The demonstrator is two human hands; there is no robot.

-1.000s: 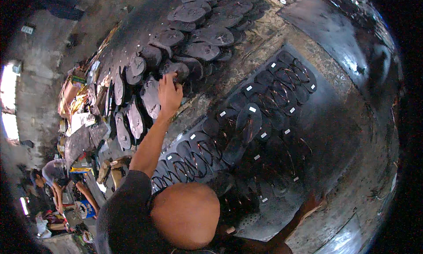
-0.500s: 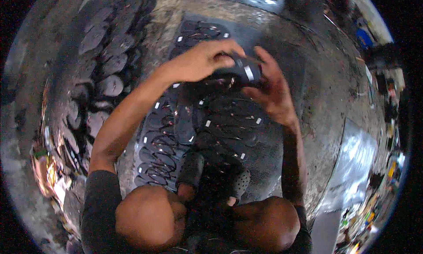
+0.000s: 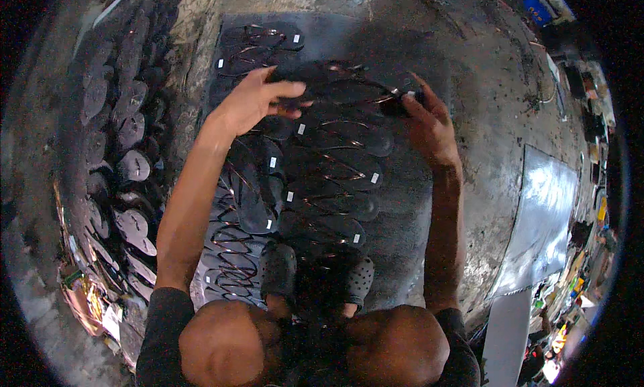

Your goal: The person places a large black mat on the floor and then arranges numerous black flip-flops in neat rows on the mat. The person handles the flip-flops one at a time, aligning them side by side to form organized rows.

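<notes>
Flip-flops (image 3: 345,90) lie between the spread left hand (image 3: 251,104) and the right hand (image 3: 431,125), whose grip I cannot tell.

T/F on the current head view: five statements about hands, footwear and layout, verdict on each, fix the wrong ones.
1. Strapped sandals lie in rows on a dark mat. True.
2. The loose soles lie to the right of the mat. False: the soles lie to its left.
3. The left hand is clenched in a fist. False: it is open, with the fingers apart.
4. The right hand is at the end of a dark sandal. True, though blur hides the exact grip.
5. The person is barefoot. False: dark clogs are on the feet.
</notes>
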